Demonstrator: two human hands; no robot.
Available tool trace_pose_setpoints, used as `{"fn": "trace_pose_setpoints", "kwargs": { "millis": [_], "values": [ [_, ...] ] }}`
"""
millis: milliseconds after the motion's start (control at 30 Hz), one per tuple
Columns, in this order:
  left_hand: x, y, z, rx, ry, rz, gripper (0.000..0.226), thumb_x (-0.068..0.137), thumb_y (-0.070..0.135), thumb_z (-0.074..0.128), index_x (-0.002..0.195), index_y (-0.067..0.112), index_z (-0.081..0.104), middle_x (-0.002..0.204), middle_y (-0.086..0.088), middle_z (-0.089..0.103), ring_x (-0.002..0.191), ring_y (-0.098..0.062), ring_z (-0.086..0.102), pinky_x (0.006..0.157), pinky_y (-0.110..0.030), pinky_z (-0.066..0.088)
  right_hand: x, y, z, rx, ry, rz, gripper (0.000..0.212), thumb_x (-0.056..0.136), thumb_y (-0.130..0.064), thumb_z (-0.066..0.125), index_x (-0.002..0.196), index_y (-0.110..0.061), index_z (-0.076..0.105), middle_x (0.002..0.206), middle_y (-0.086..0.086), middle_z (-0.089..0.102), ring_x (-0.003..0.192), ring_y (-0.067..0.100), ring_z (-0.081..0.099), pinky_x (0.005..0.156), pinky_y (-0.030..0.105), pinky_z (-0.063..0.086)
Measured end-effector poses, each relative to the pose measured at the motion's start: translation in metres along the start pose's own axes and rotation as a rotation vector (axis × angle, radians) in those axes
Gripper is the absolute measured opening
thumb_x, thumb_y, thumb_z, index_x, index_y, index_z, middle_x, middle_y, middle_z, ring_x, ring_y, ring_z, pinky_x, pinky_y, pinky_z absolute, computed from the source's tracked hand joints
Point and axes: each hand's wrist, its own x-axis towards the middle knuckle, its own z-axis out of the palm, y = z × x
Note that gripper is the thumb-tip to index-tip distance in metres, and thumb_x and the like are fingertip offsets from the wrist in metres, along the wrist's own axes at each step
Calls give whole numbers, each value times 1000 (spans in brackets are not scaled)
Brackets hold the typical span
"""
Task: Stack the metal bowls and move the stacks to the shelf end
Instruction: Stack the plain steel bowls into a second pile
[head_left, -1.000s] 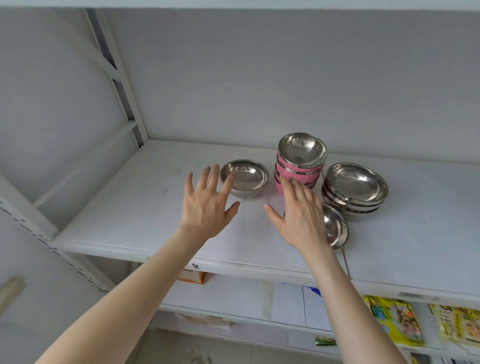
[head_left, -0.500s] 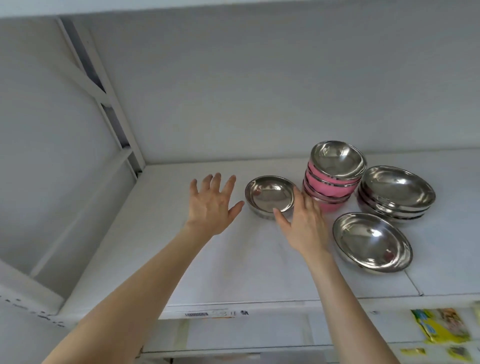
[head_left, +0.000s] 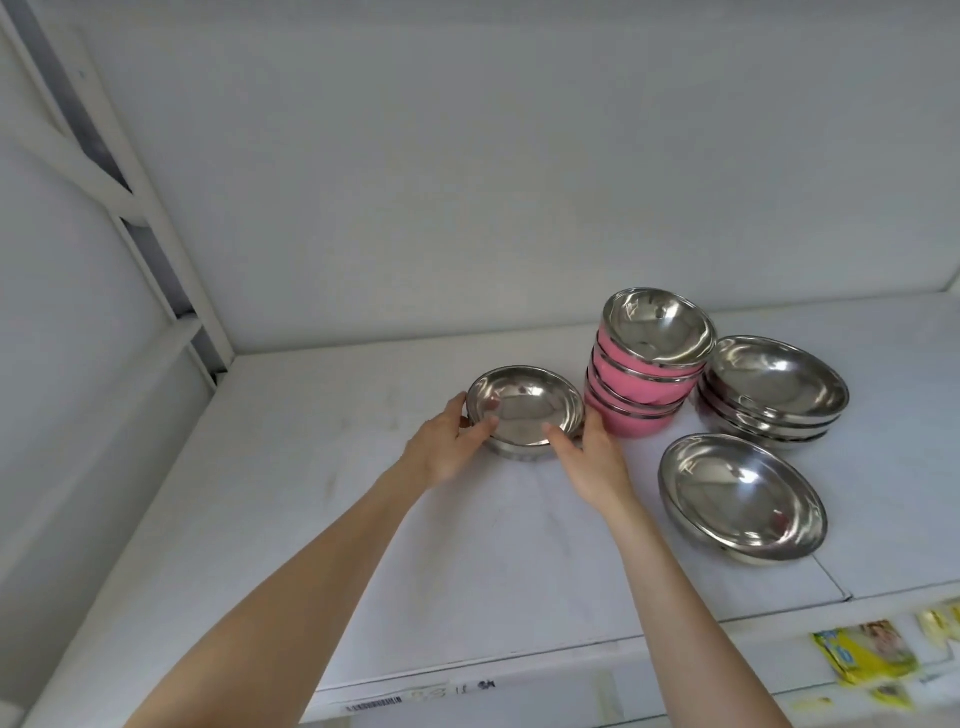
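A small steel bowl (head_left: 524, 402) sits on the white shelf (head_left: 322, 519), left of a stack of pink-sided steel bowls (head_left: 647, 371). My left hand (head_left: 447, 449) grips its left rim, thumb over the edge. On its right front rim rests my right hand (head_left: 592, 465), fingers also touching the pink stack's base. A stack of wide steel bowls (head_left: 774, 392) stands at the right. A single wide steel bowl (head_left: 743, 499) lies in front of that stack.
The shelf's left end meets a white side wall and upright post (head_left: 171, 291). The back wall runs behind the bowls. A lower shelf at the bottom right holds yellow packets (head_left: 865, 657). A label strip (head_left: 415, 696) runs along the shelf's front edge.
Both hands have moved forward from open and hovering to grasping the small steel bowl from either side. The view has shifted left and closer.
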Motion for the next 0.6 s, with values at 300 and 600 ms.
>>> {"fn": "trace_pose_setpoints", "kwargs": {
  "millis": [300, 600],
  "values": [
    [-11, 1, 0, -132, -31, 36, 64, 90, 49, 60, 145, 28, 36, 119, 0, 63, 112, -17, 58, 92, -28, 42, 7, 4, 1, 87, -2, 24, 34, 83, -31, 67, 110, -39, 47, 98, -20, 62, 89, 4, 61, 77, 23, 44],
    [-51, -6, -10, -167, 19, 27, 58, 90, 49, 60, 141, 31, 39, 108, 9, 63, 101, -5, 59, 75, -16, 42, -21, -9, 0, 37, -49, -32, 36, 82, -34, 65, 116, -33, 52, 89, -23, 62, 81, -4, 60, 70, 17, 43]
  ]
}}
